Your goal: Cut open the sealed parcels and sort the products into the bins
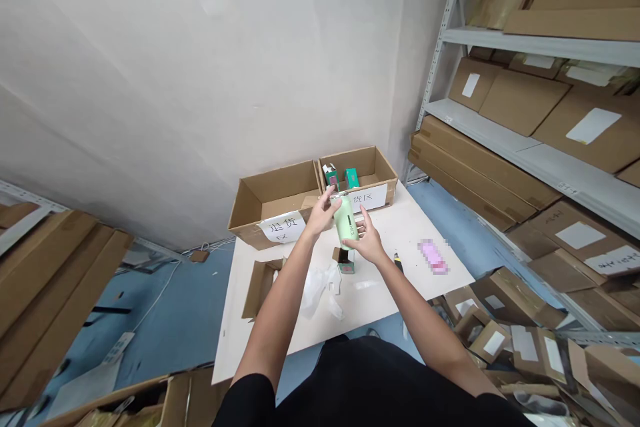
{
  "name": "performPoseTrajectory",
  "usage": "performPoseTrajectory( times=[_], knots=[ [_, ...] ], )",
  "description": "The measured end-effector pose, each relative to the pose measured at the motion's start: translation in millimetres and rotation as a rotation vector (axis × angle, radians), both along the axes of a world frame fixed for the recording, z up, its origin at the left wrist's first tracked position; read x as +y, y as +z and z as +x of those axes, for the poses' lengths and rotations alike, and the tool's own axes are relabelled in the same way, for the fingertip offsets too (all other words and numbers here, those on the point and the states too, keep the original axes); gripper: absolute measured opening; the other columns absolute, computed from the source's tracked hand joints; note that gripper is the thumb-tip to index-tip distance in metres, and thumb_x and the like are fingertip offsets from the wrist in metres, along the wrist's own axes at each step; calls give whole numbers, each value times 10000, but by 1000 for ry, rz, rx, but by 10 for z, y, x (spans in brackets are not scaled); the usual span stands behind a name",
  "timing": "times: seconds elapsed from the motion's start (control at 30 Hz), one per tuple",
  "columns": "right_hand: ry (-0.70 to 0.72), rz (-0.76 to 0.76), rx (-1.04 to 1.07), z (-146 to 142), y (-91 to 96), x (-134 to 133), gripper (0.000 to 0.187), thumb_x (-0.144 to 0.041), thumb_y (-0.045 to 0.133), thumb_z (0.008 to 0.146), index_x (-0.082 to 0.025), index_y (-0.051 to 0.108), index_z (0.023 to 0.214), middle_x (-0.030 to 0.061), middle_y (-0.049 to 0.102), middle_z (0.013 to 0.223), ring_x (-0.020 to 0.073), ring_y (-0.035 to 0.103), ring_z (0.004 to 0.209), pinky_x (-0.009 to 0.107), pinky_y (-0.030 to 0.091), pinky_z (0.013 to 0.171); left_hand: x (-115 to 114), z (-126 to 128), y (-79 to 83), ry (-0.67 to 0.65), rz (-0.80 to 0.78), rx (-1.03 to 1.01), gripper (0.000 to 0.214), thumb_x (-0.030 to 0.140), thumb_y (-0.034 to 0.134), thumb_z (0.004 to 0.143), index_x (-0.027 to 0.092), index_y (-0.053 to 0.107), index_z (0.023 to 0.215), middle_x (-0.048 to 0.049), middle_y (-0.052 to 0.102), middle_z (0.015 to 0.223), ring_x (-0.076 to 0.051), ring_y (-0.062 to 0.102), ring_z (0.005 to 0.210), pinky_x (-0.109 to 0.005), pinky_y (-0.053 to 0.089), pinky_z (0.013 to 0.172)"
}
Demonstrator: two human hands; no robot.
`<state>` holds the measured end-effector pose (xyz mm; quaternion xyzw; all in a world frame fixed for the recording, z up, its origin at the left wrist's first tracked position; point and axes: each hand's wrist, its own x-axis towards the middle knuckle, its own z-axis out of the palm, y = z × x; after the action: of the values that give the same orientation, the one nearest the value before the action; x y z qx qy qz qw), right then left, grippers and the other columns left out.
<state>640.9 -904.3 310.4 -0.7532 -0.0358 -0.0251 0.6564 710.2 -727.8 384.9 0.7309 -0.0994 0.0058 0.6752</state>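
A light green tumbler (344,221) is held up over the table between my two hands, slightly tilted, with dark print on its side. My left hand (323,212) grips it near the lid at the top. At its lower right side, my right hand (367,239) holds it with the thumb near the base. Just below the tumbler stands a small open green box (346,263) with its flaps up. Crumpled white plastic wrapping (316,288) lies to the left of that box.
Two cardboard bins with paper labels, a left bin (250,235) and a right bin (387,180), stand against the wall; the right one contains green boxes (352,178). On the white table (400,297) are an open carton (257,290), a utility knife (398,261) and a blurred pink item (433,257). Loaded shelves (500,133) rise at right.
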Motion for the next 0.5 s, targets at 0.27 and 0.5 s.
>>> performPoseTrajectory(
  times=[0.27, 0.5],
  knots=[
    [94, -86, 29, 24, -363, 141, 1238, -310, 865, 660, -354, 206, 1708, 69, 655, 1287, 251, 663, 1078, 406, 580, 928, 223, 55, -82, -82, 45, 38, 500, 566, 852, 806, 187, 821, 1130, -101, 802, 1189, -289, 714, 1151, -458, 552, 1080],
    [113, -334, 399, 196, -1284, 151, 1072, -359, 841, 696, -235, 373, 1653, 172, 561, 1534, 320, 591, 1363, 417, 532, 1056, 475, 153, -818, 134, 98, 6, 446, 546, 824, 809, 176, 818, 1058, -88, 816, 1058, -238, 739, 968, -401, 601, 956]
  ],
)
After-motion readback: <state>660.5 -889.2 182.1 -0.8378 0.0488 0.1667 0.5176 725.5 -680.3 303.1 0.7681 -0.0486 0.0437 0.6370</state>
